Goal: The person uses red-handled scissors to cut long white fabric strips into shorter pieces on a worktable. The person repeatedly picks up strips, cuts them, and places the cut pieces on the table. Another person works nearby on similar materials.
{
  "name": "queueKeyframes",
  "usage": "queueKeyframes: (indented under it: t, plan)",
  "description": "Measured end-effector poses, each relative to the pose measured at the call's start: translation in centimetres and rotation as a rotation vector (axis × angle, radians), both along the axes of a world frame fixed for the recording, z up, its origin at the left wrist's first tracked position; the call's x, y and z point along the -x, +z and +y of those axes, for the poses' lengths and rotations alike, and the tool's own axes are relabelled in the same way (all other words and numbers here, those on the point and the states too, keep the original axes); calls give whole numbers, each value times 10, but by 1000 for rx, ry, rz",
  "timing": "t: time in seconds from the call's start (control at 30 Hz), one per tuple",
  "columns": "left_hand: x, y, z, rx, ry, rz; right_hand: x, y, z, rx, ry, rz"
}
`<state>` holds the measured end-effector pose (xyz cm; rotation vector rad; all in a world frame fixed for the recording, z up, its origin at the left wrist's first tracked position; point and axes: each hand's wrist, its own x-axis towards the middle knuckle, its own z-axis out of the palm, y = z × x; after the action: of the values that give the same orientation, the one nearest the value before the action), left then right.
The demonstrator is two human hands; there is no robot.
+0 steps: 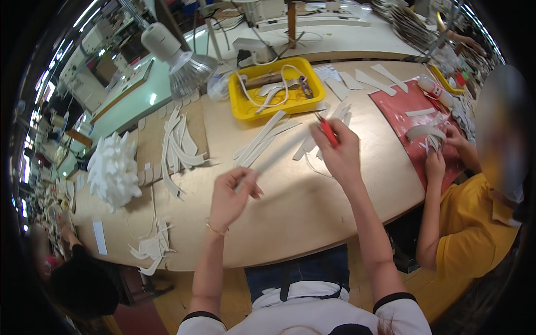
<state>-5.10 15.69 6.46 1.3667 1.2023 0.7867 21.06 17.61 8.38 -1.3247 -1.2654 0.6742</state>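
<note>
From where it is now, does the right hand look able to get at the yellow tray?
Probably yes. The right hand, gripping a red tool, is just short of the yellow tray, with only flat white strips lying on the table between; nothing upright blocks it.

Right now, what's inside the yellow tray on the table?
Inside the yellow tray lie a loose white cord, some white strips, a brownish block and a small dark tool. Whatever sits beneath those pieces is covered, so I cannot tell.
</note>
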Motion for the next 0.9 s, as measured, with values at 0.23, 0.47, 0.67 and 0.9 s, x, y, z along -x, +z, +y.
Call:
queueKeyframes:
  t: [0.23,0.47,0.67,0.9]
  plan:
    - [-11,-30,-2,-531,194,972,12,-45,-18,416,-116,-770]
    - [-72,-62,-126,-559,-153,850,19,-77,-41,377,-223,-841]
    - [-62,-67,-118,-631,-120,708,-12,-3,-106,355,-161,-270]
    - [-60,-69,-122,-671,-159,648,-50,83,-234,11,-300,171]
